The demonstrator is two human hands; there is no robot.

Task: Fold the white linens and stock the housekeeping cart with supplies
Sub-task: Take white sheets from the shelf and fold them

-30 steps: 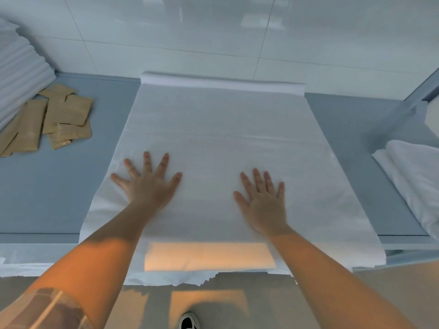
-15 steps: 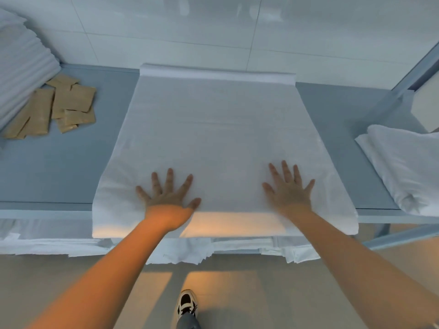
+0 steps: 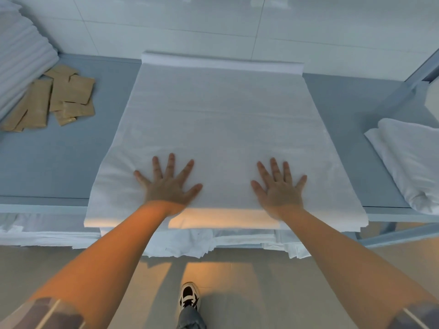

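Pressing the sheet flat, left hand and right hand splayed open; folding unfinished, no cart in view.

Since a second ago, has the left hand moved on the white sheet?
Yes. The left hand has slid back along the white sheet, toward the table's near edge, and now lies flat beside it.

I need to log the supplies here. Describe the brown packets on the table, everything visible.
The brown packets are flat, tan, rectangular sachets that look like paper, slightly glossy. Several lie in a loose, overlapping heap at differing angles on the grey table, far left. Their left edge sits at the stacked white linens. Neither hand touches them. No print is legible.
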